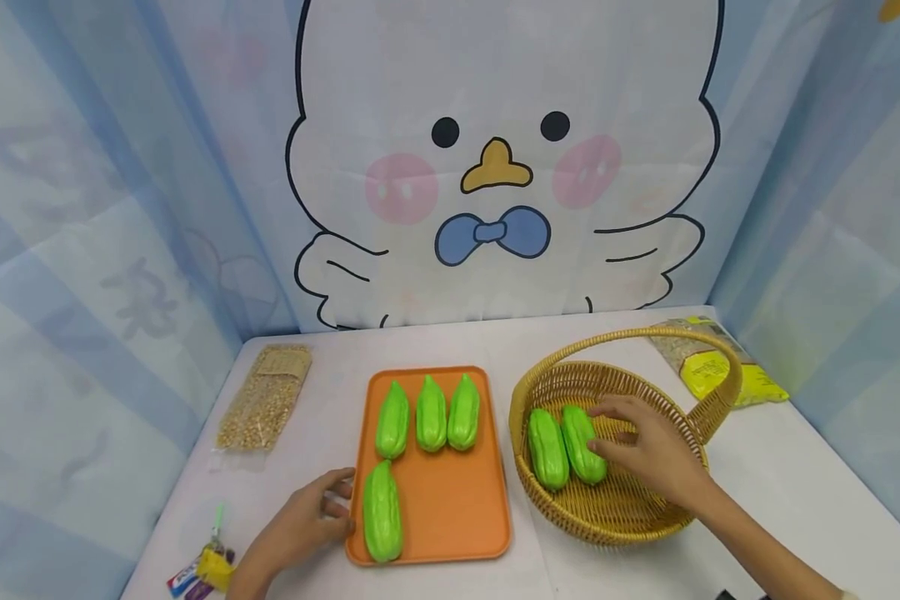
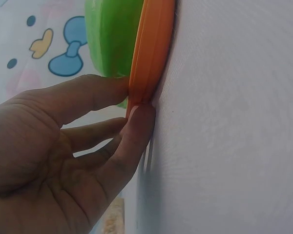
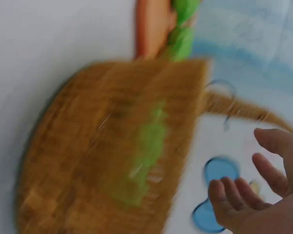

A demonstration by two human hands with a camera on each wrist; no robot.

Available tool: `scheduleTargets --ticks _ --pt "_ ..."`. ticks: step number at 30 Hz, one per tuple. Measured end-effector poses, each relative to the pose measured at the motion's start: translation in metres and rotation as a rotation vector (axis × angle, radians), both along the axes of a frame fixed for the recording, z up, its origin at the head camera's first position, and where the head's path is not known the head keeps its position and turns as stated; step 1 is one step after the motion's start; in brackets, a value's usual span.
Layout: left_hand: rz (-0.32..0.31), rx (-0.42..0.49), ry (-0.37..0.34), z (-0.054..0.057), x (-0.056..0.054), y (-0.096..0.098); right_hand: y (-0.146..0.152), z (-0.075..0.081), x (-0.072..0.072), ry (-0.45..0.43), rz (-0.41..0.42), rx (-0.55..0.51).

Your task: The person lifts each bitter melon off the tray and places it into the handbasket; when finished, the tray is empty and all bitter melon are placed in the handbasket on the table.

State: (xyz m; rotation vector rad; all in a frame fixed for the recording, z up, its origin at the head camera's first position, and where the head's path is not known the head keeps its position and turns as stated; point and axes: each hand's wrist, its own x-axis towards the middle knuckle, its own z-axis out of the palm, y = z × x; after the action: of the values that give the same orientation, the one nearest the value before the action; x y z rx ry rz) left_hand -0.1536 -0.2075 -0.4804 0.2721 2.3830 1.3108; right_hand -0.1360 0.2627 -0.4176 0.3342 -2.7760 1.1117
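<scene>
My left hand [image 1: 303,518] rests its fingertips against the left edge of an orange tray [image 1: 453,512]; the left wrist view shows the thumb and fingers touching its rim [image 2: 151,53]. On the tray lie several green ridged gourds: three in the far row [image 1: 431,414] and one near the left side [image 1: 382,512]. Over a woven basket [image 1: 607,533] hovers my right hand [image 1: 648,454], fingers parted and holding nothing. Two more gourds lie side by side in the basket, a left one [image 1: 548,450] and a right one [image 1: 581,446] by the fingertips.
The basket's tall handle [image 1: 630,334] arches over its far side. Behind it lies a yellow-labelled clear bag [image 1: 712,367]. A bag of pale grains [image 1: 266,396] lies at the far left, with small wrapped items [image 1: 210,567] nearer. A printed curtain [image 1: 495,275] stands behind the table.
</scene>
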Motion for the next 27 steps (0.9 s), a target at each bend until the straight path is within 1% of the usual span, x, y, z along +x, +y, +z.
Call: scheduleTargets --ticks 2,4,5,6,8,11,12,15,18,20,22,27 --pt "-0.002 0.000 0.000 0.000 0.000 0.000 -0.020 0.013 0.011 0.061 0.047 -0.058" --pt "-0.001 -0.003 -0.001 0.001 0.000 0.000 -0.044 0.023 0.023 0.108 0.119 -0.134" --pt "0.001 -0.004 -0.002 0.001 0.000 0.000 -0.056 0.026 0.028 0.115 0.164 -0.183" --pt "0.000 -0.003 -0.001 0.001 0.000 0.000 -0.069 0.028 0.033 0.102 0.219 -0.235" --pt "0.004 -0.005 0.000 0.002 0.001 0.001 -0.093 0.028 0.039 0.075 0.296 -0.303" --pt "0.003 -0.004 0.003 0.002 0.001 0.001 -0.126 0.018 0.040 -0.017 0.364 -0.379" --pt "0.002 -0.003 0.004 0.002 0.001 0.001 -0.137 0.012 0.038 -0.071 0.382 -0.404" --pt "0.002 -0.001 0.009 0.002 0.001 0.001 -0.166 -0.010 0.030 -0.197 0.396 -0.445" --pt "0.003 -0.002 0.015 0.002 0.001 0.001 -0.190 -0.031 0.023 -0.294 0.410 -0.463" --pt "0.001 -0.008 0.023 0.001 0.001 0.001 -0.201 -0.040 0.020 -0.305 0.414 -0.453" --pt "-0.001 -0.013 0.031 0.001 0.001 0.001 -0.208 -0.045 0.018 -0.307 0.416 -0.437" --pt "-0.003 -0.008 0.038 0.000 0.002 -0.001 -0.219 -0.049 0.012 -0.306 0.409 -0.366"
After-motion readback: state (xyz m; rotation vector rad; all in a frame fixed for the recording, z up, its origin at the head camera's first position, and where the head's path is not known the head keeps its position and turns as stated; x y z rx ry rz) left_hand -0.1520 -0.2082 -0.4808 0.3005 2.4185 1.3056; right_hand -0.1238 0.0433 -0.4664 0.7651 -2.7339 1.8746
